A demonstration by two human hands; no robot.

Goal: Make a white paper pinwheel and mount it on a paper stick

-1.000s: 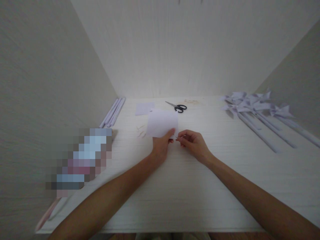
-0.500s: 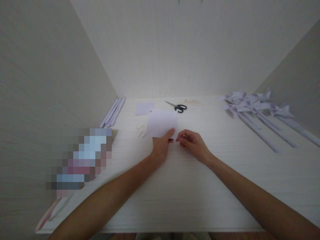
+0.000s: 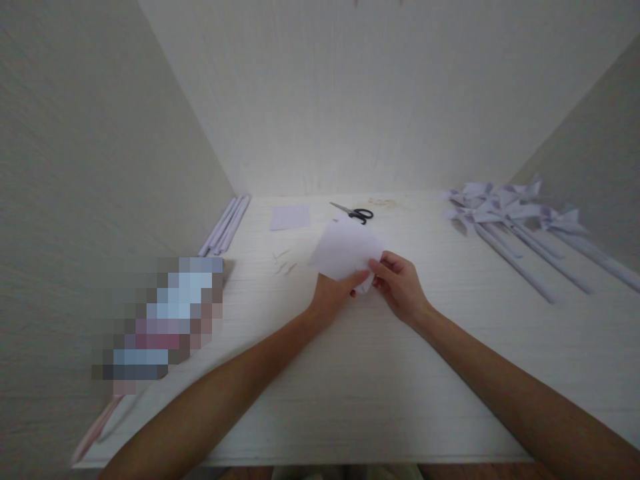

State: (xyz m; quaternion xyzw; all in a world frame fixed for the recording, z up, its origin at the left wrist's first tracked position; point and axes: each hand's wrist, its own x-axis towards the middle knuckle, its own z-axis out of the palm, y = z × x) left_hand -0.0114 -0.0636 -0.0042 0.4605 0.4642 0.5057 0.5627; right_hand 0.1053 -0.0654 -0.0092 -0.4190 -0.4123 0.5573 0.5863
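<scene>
- Head view: the paper sheet (image 3: 345, 248) is held over the bench (image 3: 330, 400).
- Its near edge is pinched by the left hand (image 3: 334, 293), thumb on top.
- Its right side is gripped by the right hand (image 3: 403, 283), fingers curled.

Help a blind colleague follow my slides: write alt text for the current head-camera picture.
A left hand and a right hand hold a white paper sheet above a pale table. Behind it lie black-handled scissors and a separate paper square; rolled paper tubes lie at left, and paper pinwheels at right.
</scene>
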